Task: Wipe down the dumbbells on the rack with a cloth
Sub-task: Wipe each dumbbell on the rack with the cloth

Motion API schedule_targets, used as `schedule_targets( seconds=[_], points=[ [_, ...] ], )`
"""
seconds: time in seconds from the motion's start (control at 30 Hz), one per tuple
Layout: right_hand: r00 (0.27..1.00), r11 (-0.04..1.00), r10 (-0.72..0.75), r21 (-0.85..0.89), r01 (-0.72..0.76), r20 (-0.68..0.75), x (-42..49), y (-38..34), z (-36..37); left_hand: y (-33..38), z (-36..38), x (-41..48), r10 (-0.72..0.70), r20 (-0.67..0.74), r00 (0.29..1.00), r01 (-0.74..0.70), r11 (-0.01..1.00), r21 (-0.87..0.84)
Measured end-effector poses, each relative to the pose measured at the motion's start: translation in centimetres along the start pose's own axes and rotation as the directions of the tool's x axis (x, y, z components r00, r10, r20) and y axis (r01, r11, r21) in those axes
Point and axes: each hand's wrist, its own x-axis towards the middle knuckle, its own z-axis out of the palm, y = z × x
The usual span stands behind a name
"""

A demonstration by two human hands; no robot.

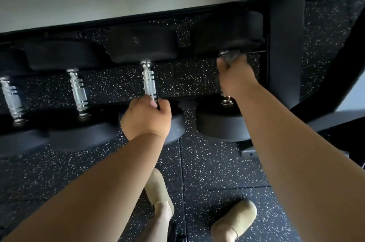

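Note:
Several black dumbbells with chrome handles lie side by side on a low black rack [284, 48]. My left hand [147, 117] grips the near end of the chrome handle of the middle dumbbell [149, 81]. My right hand [236, 75] is curled round the handle of the rightmost dumbbell [227, 34], with a dark grey cloth [231, 58] bunched between my fingers and the bar. Most of that handle is hidden under the hand; only its near collar shows.
Two more dumbbells [79, 91] lie to the left on the same rack. The rack's black upright frame stands just right of my right arm. Speckled black rubber floor [207, 162] lies below, with my two feet in tan shoes [158, 190] on it.

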Motion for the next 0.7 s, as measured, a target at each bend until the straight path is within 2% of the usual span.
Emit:
schedule_targets(
  seconds=[0.1, 0.17, 0.2, 0.23, 0.3, 0.33, 0.37, 0.4, 0.47, 0.53, 0.63, 0.7],
  points=[
    [0.996, 0.998, 0.009, -0.067, -0.003, 0.092, -0.7, 1.0, -0.2, -0.1, 0.1, 0.1, 0.002, 0.004, 1.000, -0.002, 1.000, -0.013],
    [0.959, 0.982, 0.151, -0.150, -0.117, 0.238, -1.9, 1.7, -0.9, -0.1, 0.1, 0.1, -0.009, 0.009, 1.000, 0.009, 1.000, -0.016],
    [0.939, 0.967, 0.183, -0.227, -0.117, 0.292, -2.5, 1.6, -1.0, 0.0, 0.1, 0.1, -0.016, 0.013, 1.000, 0.017, 1.000, -0.021],
    [0.949, 0.967, 0.156, -0.239, -0.090, 0.274, -3.2, 1.1, -0.9, 0.1, 0.1, 0.1, -0.024, 0.014, 1.000, 0.024, 0.999, -0.028],
    [0.944, 0.914, 0.116, -0.405, 0.020, 0.309, -2.9, 0.1, -0.6, 0.2, 0.0, 0.0, -0.036, 0.011, 0.999, 0.037, 0.998, -0.051],
    [0.956, 0.933, 0.078, -0.358, 0.030, 0.284, -2.3, -0.4, -0.3, 0.2, -0.1, -0.1, -0.040, 0.010, 0.999, 0.041, 0.997, -0.062],
    [0.971, 0.983, 0.072, -0.179, -0.031, 0.228, -1.5, -0.4, -0.2, 0.3, -0.2, -0.1, -0.043, 0.008, 0.999, 0.043, 0.997, -0.069],
    [0.992, 1.000, 0.014, -0.012, -0.013, 0.124, -0.6, 0.0, -0.1, 0.3, -0.2, -0.2, -0.045, 0.005, 0.999, 0.045, 0.997, -0.069],
    [0.997, 0.989, -0.050, 0.140, 0.056, -0.052, -0.3, 0.5, 0.3, 0.3, -0.2, -0.2, -0.044, 0.000, 0.999, 0.044, 0.997, -0.063],
    [0.998, 0.997, -0.068, 0.049, 0.067, 0.016, -0.2, 1.4, 0.4, 0.2, -0.1, -0.2, -0.035, -0.005, 0.999, 0.035, 0.998, -0.061],
    [0.983, 0.949, -0.097, -0.285, 0.138, 0.153, -1.7, 3.4, -2.0, 0.2, -0.1, -0.2, -0.024, -0.007, 1.000, 0.024, 0.999, -0.043],
    [0.970, 0.924, -0.105, -0.338, 0.177, 0.220, -4.5, 5.1, -4.3, 0.2, -0.2, -0.1, -0.017, 0.002, 1.000, 0.017, 1.000, -0.022]
  ],
)
